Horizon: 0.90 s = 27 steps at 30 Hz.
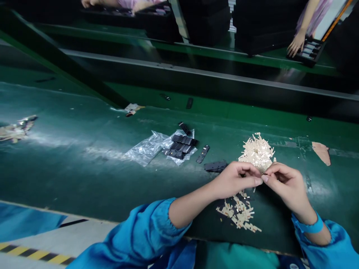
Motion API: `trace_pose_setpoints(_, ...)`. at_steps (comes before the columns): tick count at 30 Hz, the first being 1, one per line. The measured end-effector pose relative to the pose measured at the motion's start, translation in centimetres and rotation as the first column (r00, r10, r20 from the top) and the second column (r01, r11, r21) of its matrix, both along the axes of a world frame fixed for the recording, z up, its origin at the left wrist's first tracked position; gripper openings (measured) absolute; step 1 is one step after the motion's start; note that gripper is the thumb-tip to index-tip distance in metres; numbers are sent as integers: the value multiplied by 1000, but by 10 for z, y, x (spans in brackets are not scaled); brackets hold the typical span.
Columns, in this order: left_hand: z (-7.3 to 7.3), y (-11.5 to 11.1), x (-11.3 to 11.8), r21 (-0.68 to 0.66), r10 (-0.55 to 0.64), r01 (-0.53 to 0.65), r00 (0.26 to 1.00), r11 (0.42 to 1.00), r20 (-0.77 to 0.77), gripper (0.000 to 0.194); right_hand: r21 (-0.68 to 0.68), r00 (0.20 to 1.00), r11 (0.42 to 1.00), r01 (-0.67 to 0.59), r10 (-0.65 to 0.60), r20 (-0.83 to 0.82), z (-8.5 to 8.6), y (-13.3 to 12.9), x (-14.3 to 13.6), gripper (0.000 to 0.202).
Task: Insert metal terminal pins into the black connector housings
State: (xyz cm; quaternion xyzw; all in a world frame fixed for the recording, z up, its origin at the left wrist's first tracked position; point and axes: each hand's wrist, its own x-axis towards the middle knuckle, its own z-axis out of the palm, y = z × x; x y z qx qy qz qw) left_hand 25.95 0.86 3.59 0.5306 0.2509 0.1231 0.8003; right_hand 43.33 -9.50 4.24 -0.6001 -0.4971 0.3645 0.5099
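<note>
My left hand and my right hand meet fingertip to fingertip over the green bench. Both are pinched closed around something tiny and dark, mostly hidden by the fingers. Just beyond them rises a heap of small cream-coloured strips. Nearer my body, a looser scatter of similar cream pieces lies below my left hand. Left of that hand rests a small stack of flat black plastic parts, with one single black part beside it.
Black parts lie piled on a clear plastic bag. A green post slants down to the bench. A brown scrap lies at right. Across the line, a co-worker's hand touches a black tray.
</note>
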Motion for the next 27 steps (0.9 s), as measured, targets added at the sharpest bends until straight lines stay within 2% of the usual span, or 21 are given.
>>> trace_pose_setpoints(1,1,-1,0,84,44,-45,999,995,10,18,-20,1000,1000,5,-5,-14,-1,0,-1,11)
trace_pose_setpoints(3,2,-4,0,165,96,-100,995,981,30,14,-40,998,998,44,-46,-43,-4,0,-3,10)
trace_pose_setpoints(6,3,-7,0,212,144,-149,989,966,38,13,-65,988,991,117,-123,-91,-6,0,-5,14)
trace_pose_setpoints(9,3,-8,1,232,160,-161,987,959,25,14,-81,986,990,119,-127,-104,-5,0,-4,11)
trace_pose_setpoints(18,-2,-9,1,205,142,-144,990,968,27,17,-86,991,991,105,-111,-71,-3,0,-1,9)
trace_pose_setpoints(23,-1,-5,0,107,95,-93,995,990,-20,27,-59,996,995,81,-84,-41,1,-1,0,10)
trace_pose_setpoints(27,1,0,1,25,63,-62,997,998,-48,35,-122,982,992,15,-38,-187,-2,-2,1,9)
